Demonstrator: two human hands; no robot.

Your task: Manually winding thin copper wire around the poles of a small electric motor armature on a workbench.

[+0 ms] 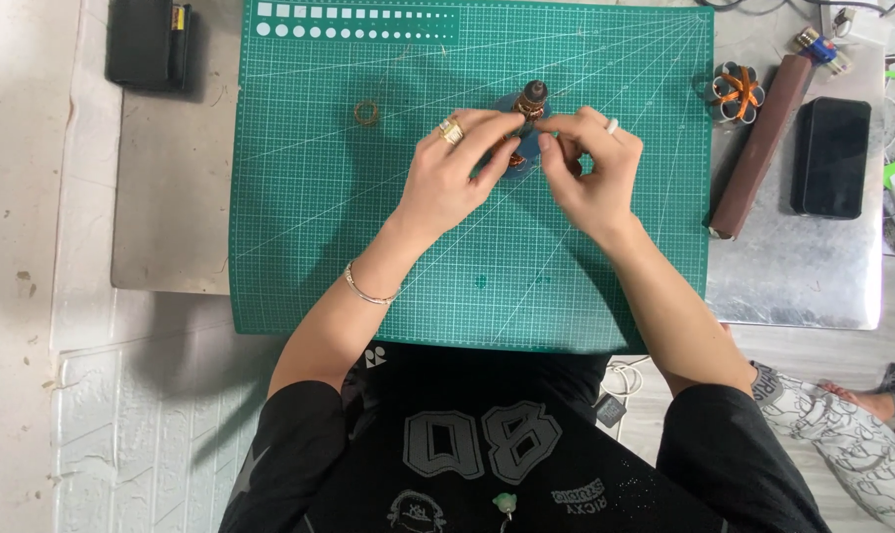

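Observation:
My left hand [457, 168] and my right hand [590, 168] meet over the middle of a green cutting mat [368, 247]. Between their fingertips they pinch a small motor rotor [529, 104] with copper windings and a dark shaft end pointing away from me. A blue part shows under the fingers, mostly hidden. My left hand wears a gold ring and a thin bracelet; my right hand wears a white ring. A small coil of copper wire [366, 113] lies on the mat to the left of the hands.
The mat lies on a metal table [793, 286]. At right are a round stator with orange windings [736, 94], a brown rectangular bar [758, 148] and a black phone [832, 158]. A black box [151, 44] sits far left. Another person's leg [842, 424] is at bottom right.

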